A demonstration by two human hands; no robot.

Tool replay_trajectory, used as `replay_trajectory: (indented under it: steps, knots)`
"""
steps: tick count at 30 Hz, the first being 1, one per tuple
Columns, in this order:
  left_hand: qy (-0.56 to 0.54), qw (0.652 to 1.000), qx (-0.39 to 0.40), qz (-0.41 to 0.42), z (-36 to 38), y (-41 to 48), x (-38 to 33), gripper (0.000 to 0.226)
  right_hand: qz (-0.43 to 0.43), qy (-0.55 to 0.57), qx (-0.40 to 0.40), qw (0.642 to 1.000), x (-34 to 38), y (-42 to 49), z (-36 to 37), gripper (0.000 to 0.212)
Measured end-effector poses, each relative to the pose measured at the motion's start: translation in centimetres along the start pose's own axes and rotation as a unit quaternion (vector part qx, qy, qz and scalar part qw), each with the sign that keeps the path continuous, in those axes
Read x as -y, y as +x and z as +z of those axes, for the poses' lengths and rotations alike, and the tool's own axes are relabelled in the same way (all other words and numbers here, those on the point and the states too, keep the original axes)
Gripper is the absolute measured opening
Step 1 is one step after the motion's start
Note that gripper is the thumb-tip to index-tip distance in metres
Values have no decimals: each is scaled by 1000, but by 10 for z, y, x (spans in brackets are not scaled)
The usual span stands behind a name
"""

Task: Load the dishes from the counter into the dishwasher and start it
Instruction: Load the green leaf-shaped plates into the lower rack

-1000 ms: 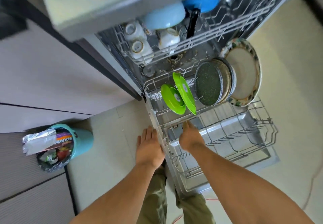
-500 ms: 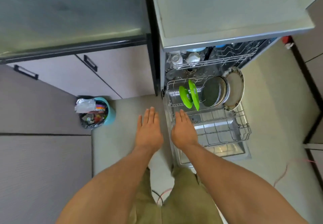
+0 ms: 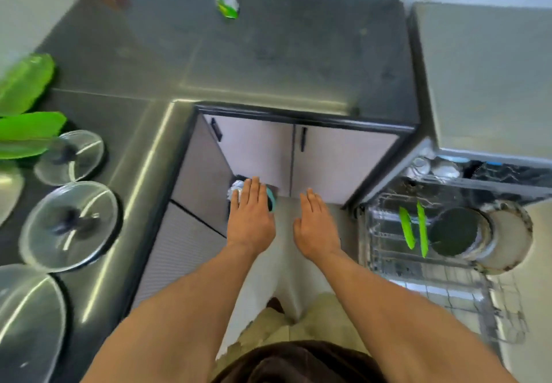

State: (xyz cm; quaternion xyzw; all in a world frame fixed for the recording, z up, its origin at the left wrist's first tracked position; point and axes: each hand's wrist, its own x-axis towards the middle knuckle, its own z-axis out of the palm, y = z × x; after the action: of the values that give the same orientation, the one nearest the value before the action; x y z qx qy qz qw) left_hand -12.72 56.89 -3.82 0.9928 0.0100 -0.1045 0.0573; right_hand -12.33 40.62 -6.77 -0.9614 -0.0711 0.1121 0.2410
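while standing between counter (image 3: pixel 239 54) and dishwasher (image 3: pixel 493 173), holds left hand (image 3: pixel 251 218) and right hand (image 3: pixel 316 227) out flat, fingers (image 3: pixel 255 191) straight, gripping nothing; glass lids (image 3: pixel 70 226) on counter, green plates (image 3: pixel 406 230) upright in lower rack (image 3: pixel 454 281)

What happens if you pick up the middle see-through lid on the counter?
The lid looks like glass, so it is probably stiff, heavyish and breakable if dropped. Its smooth shiny surface may be slippery; the dark knob seems the safest grip. Lying flat on the counter, it likely slides rather than rolls.
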Motion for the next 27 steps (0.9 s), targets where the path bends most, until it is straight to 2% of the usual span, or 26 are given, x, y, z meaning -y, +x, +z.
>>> replay_trajectory:
  steps: [6, 10, 15, 18, 23, 25, 27]
  knots:
    - [-10, 990, -43, -131, -36, 10, 100, 68, -159, -4, -14, 987, 111, 75, 10, 58]
    - [-24, 976, -66, -207, -56, 25, 160, 67, -274, -5, -20, 961, 187, 133, 19, 56]
    - [-55, 946, -139, -289, -83, 56, 234, 68, -376, 5, -27, 926, 275, 207, 33, 51]
    - [-78, 913, -179, -357, -103, 75, 278, 67, -400, 19, -4, 916, 325, 251, 49, 51]
    - [-129, 854, -235, -446, -129, 93, 342, 66, -430, 27, 80, 899, 399, 309, 67, 53]
    - [-157, 809, -252, -507, -136, 100, 366, 66, -428, 46, 122, 894, 427, 331, 75, 53]
    - [-206, 750, -275, -565, -141, 106, 389, 64, -384, 97, 168, 903, 454, 350, 82, 53]
